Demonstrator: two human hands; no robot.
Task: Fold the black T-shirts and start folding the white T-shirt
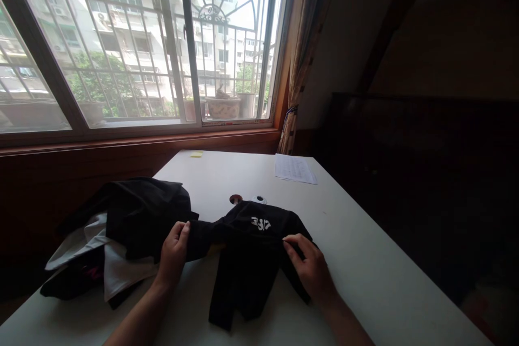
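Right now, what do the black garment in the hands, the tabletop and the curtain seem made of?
Black garment: probably soft, mostly matte cloth; it droops in folds.
White tabletop: perhaps laminate; smooth, with a faint sheen.
Curtain: likely patterned fabric, gathered in pleats.

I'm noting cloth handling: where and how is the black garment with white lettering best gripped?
Probably pinch the black garment at both sides, coming from left and right: its limp cloth spreads sideways between left hand and right hand, leaving the white lettering uncovered.
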